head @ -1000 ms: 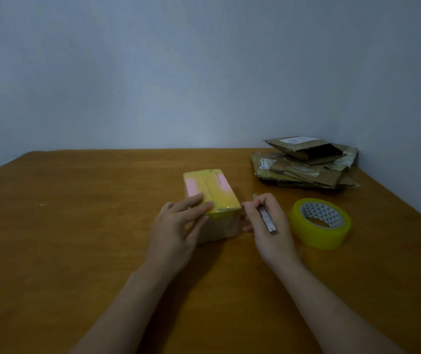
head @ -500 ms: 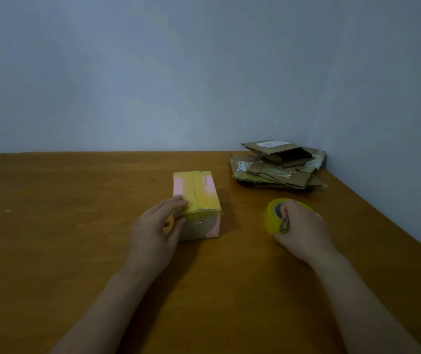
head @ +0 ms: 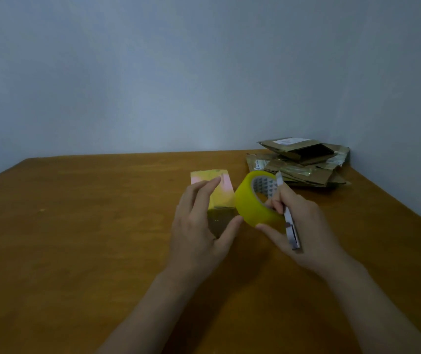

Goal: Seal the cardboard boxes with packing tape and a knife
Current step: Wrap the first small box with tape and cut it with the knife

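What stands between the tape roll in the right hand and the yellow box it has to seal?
No loose object does. The tape roll, held up by the right hand along with the knife, is close beside the box. Only the left hand hovers open over the box's near end, its thumb by the roll.

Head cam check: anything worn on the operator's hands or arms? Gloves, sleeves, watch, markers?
Nothing worn that shows. The left hand and right hand are bare, with no gloves. The left forearm and right forearm are uncovered down to the frame's bottom edge, with no sleeve or cuff. No watch, band or marker is visible. The light is dim, so a thin ring could be missed.
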